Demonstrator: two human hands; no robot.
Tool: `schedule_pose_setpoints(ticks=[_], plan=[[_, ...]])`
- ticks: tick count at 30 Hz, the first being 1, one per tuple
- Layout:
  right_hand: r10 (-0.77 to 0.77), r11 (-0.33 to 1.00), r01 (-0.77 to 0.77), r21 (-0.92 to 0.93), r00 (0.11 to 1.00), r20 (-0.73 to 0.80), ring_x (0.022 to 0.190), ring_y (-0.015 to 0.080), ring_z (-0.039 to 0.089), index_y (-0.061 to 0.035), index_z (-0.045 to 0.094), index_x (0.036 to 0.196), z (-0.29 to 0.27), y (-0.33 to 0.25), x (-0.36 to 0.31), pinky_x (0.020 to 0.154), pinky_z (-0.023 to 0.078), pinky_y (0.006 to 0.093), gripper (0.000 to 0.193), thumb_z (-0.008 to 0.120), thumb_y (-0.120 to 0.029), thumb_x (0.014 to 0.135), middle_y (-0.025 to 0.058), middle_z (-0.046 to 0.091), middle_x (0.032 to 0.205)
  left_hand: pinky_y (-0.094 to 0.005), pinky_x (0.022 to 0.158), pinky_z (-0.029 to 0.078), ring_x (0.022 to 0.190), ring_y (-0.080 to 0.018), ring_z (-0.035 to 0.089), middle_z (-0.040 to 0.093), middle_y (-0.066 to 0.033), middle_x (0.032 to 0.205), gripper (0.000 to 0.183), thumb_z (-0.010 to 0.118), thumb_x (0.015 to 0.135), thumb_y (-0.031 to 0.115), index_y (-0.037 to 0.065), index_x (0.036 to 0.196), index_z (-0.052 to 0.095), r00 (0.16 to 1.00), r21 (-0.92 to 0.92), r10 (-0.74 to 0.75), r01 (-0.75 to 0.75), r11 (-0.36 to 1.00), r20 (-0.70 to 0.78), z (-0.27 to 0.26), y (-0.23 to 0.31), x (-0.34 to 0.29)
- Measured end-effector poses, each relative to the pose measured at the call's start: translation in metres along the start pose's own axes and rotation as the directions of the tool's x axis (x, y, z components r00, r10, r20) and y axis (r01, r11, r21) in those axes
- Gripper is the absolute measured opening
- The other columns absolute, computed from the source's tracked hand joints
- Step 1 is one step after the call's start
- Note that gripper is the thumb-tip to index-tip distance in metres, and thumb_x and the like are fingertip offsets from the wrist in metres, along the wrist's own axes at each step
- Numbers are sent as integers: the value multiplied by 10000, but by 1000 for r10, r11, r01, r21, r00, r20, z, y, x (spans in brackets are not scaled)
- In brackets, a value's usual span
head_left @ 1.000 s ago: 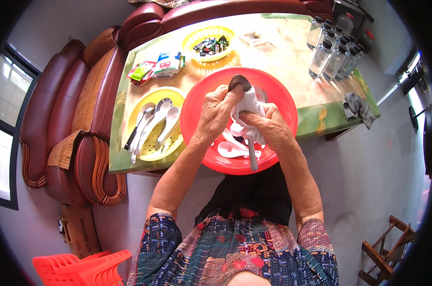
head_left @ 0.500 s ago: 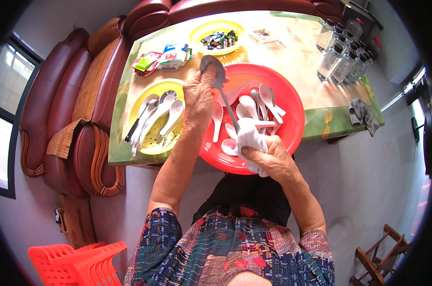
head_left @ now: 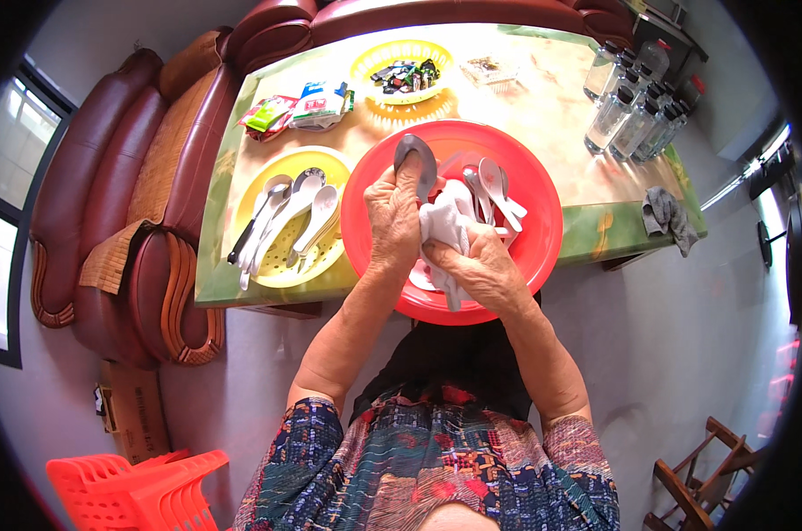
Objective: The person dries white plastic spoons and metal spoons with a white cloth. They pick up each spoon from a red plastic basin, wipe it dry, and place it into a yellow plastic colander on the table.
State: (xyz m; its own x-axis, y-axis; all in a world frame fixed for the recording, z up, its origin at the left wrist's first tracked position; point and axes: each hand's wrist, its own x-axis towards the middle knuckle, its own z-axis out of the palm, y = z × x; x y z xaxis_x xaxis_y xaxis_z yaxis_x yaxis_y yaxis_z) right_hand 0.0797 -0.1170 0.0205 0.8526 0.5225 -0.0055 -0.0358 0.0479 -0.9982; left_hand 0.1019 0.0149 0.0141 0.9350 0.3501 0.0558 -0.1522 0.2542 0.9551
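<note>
My left hand [head_left: 394, 217] is closed on the grey bowl of a ladle [head_left: 426, 170], thumb pressed into it. A white cloth [head_left: 447, 226] is bunched in my right hand [head_left: 485, 270] and appears wrapped about the ladle's handle, which the cloth and fingers hide. Both hands are over a red basin [head_left: 541, 181]. Several white spoons [head_left: 491, 179] lie inside it, partly covered by my hands. To the left, a yellow perforated basket [head_left: 332, 258] holds more spoons [head_left: 277, 223], one with a dark handle.
Behind stand a yellow basket [head_left: 363, 71] of small wrapped packets and a pile of coloured packages [head_left: 317, 106]. Several dark-capped glass bottles [head_left: 609, 119] are at the table's right, with a grey cloth [head_left: 669, 217] on its edge. A red plastic stool [head_left: 135, 487] is at lower left.
My left hand has lowered the ladle's bowl toward the basin. My right hand and the cloth have slid up along the handle, so the two hands are now close together.
</note>
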Motion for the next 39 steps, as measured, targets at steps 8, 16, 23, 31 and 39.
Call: schedule_pose_setpoints(ticks=[8, 16, 23, 31, 39], plan=[[149, 982, -154, 107, 987, 52, 645, 60, 561, -21, 638, 966, 0, 1, -28, 560, 462, 234, 145, 609, -101, 848, -9, 603, 762, -242, 614, 432, 701, -111, 627, 670, -39, 803, 376, 575, 892, 425, 64, 953, 661, 995, 13, 32, -30, 999, -91, -6, 9, 10], [192, 976, -190, 105, 981, -11, 630, 71, 564, -18, 626, 970, -1, -7, -29, 550, 461, 239, 145, 565, -108, 875, 13, 607, 746, -331, 770, 514, 917, -205, 625, 636, -153, 1022, 399, 525, 931, 345, -1, 1121, 581, 913, -133, -150, 215, 968, 379, 0, 0, -20], [-93, 993, 107, 45, 964, -249, 751, 128, 596, -28, 490, 1140, 0, 5, -26, 643, 488, 284, 282, 577, -95, 880, 62, 614, 894, -404, 935, 449, 1078, -229, 563, 603, -145, 1128, 321, 439, 963, 216, -26, 1129, 569, 867, -332, -193, 369, 868, 460, -11, -6, -24], [-671, 378, 158, -912, 726, -152, 997, 333, 531, -148, 488, 1274, -9, 8, 8, 718, 501, 429, 462, 621, -263, 847, 153, 428, 1128, -404, 1026, 392, 1183, -234, 494, 504, -114, 1281, 393, 353, 995, 272, 43, 1308, 413, 829, -601, -316, 555, 576, 462, 9, -7, -33], [-706, 495, 184, -849, 654, -270, 836, 269, 592, -120, 619, 1128, -35, 20, -2, 650, 511, 363, 425, 635, 19, 727, 110, 533, 951, -430, 908, 482, 1117, -273, 545, 559, -146, 1206, 392, 370, 989, 292, 46, 1285, 440, 728, -485, -430, 680, 550, 534, -1, -10, -39]])
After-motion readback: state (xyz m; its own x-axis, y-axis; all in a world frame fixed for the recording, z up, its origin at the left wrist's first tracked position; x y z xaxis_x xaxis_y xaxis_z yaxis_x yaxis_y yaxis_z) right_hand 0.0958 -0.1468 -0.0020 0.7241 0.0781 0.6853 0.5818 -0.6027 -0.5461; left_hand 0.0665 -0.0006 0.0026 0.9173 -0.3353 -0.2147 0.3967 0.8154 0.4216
